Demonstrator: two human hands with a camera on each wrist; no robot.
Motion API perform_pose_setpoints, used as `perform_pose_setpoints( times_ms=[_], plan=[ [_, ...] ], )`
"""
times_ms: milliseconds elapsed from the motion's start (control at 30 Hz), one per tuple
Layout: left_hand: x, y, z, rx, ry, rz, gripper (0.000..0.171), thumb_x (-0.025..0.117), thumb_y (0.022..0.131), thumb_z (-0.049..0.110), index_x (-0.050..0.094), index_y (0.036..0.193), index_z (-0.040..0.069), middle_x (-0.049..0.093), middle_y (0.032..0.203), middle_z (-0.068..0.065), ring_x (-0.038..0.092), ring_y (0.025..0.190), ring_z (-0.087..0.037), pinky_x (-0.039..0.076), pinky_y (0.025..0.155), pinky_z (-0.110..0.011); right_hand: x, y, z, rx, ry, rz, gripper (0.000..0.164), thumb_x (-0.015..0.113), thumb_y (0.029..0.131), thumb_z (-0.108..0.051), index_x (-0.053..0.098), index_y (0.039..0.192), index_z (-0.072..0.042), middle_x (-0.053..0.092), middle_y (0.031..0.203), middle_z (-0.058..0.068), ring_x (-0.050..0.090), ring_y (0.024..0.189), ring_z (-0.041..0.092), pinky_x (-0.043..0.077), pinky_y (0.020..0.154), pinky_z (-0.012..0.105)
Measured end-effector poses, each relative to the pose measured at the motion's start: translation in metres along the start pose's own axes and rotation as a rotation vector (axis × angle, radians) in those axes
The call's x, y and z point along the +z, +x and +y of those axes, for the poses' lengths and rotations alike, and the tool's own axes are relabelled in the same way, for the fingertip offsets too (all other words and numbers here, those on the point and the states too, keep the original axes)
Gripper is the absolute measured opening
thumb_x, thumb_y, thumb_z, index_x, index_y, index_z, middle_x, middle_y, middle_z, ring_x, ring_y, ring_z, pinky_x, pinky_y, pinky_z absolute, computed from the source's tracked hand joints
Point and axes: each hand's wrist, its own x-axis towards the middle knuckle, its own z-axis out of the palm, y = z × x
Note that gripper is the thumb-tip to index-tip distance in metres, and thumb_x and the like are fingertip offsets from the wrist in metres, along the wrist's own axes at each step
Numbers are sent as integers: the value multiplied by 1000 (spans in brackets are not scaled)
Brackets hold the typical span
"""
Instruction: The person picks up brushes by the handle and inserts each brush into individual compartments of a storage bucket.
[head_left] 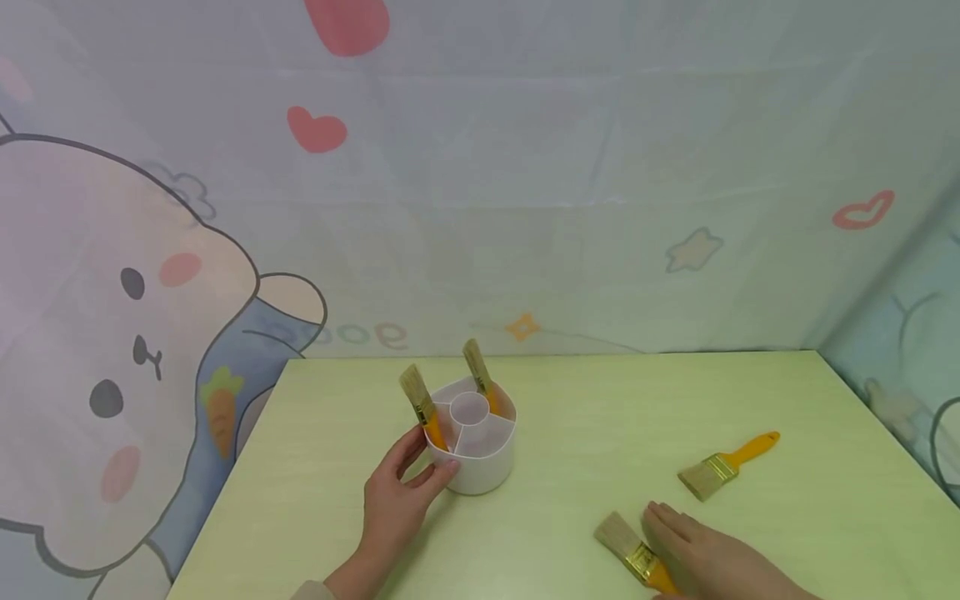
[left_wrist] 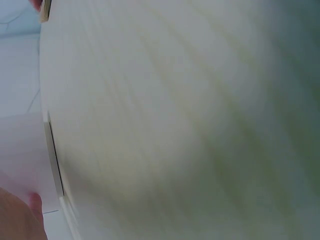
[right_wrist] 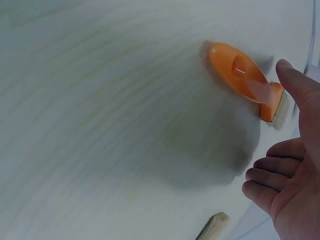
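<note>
On the table (head_left: pixel 577 433), a brush (head_left: pixel 637 557) lies beside the right hand (head_left: pixel 705 552), whose extended fingers hold nothing; I'd pinch the handle (head_left: pixel 662 578) squarely while the left hand (head_left: pixel 401 498), curled against the white cup (head_left: pixel 480 475), steadies it.

A pale yellow-green desk (head_left: pixel 570 417) with faint wood grain runs back to a straight far edge. Behind that edge hangs a pale greyish cloth (head_left: pixel 525 150), lightly creased. Past the desk's left edge is a large printed cartoon animal (head_left: pixel 172 317) in blue, a carrot (head_left: pixel 222 412) on its clothing. Higher up are a pink-red heart (head_left: pixel 318 133) and, towards the right, a star (head_left: pixel 693 250). Beyond the right edge, a bluish side cloth (head_left: pixel 900 333) carries drawn outlines. The light is soft.
</note>
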Motion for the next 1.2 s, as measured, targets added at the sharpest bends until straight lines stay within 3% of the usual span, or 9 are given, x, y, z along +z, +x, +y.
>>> perform_pose_setpoints(
  times_ms=[167,433,900,1133,1200],
  plan=[
    [-1,0,0,-3,12,11,69,94,85,18,64,147,11,66,147,-9,62,137,-29,63,95,-32,7,-2,1,-67,-115,52,98,59,95,-78,59,144,6,61,148,23,65,129,41,63,99,47],
    [-2,-1,0,-6,4,5,68,94,86,18,64,147,13,66,147,-8,62,137,-28,63,96,-33,14,-2,5,-115,-166,114,81,59,101,-69,64,139,2,67,140,19,69,123,35,64,96,45],
    [-2,-1,0,-3,-3,3,67,94,85,18,65,146,13,66,146,-8,63,137,-28,63,96,-34,12,3,14,-243,-93,215,49,69,105,-45,72,135,-6,75,131,7,74,114,18,67,87,37],
    [-1,0,0,7,3,-2,68,94,85,18,64,147,12,66,147,-9,63,137,-30,63,96,-34,13,5,18,-318,-91,374,39,84,95,-27,77,128,-8,79,121,4,77,104,14,68,76,31],
    [-1,0,0,11,8,-2,69,94,85,18,64,147,12,66,147,-9,63,136,-31,63,96,-35,13,5,18,-317,-60,379,39,86,92,-22,77,127,-10,80,120,2,77,101,13,67,74,29]
  ],
)
